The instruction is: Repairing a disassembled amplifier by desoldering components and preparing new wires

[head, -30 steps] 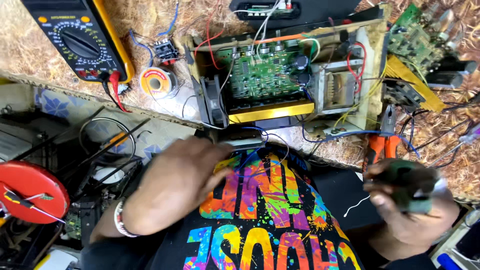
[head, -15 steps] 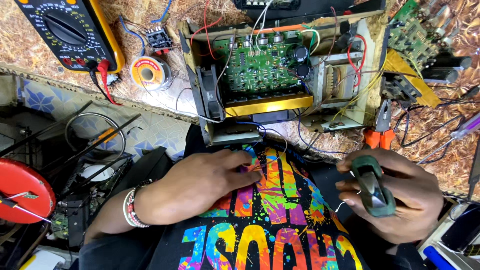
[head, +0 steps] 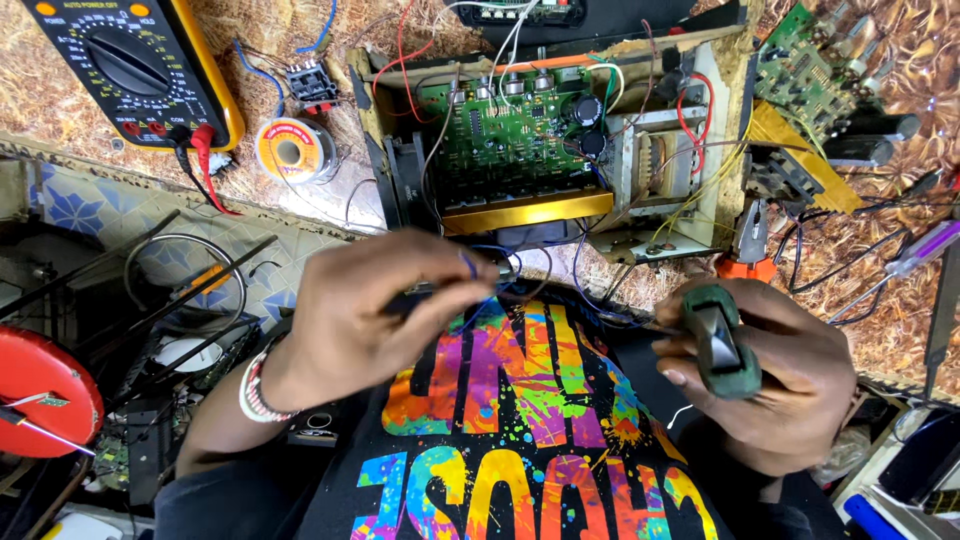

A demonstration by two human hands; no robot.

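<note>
**Both Hands Engaged: Wire Pinched at Left, Dark Green Tool Gripped at Right**

The left hand (head: 375,310) is raised above the lap, near the front edge of the workbench. Its fingertips are pinched together on a thin blue wire (head: 470,265) and a slim dark part beneath it; what that part is cannot be told. The wire runs on toward the open amplifier chassis (head: 720,120), which sits on the bench just beyond the hands.

The right hand (head: 770,380) is clenched around a small dark green tool (head: 722,340) with a grey slider on its upper face. The tool stands nearly upright in the fist, well apart from the left hand.

Inside the chassis lies a green circuit board (head: 510,140) with a gold-coloured heat sink bar (head: 525,212) along its near edge and a transformer (head: 655,165) to its right. Far left on the bench lies a yellow multimeter (head: 140,65); a solder spool (head: 290,150) rests to its right. Orange-handled pliers (head: 748,255) lie at the chassis's near right corner. A second green board (head: 810,75) lies far right. A red disc (head: 45,390) lies low at the left.
</note>
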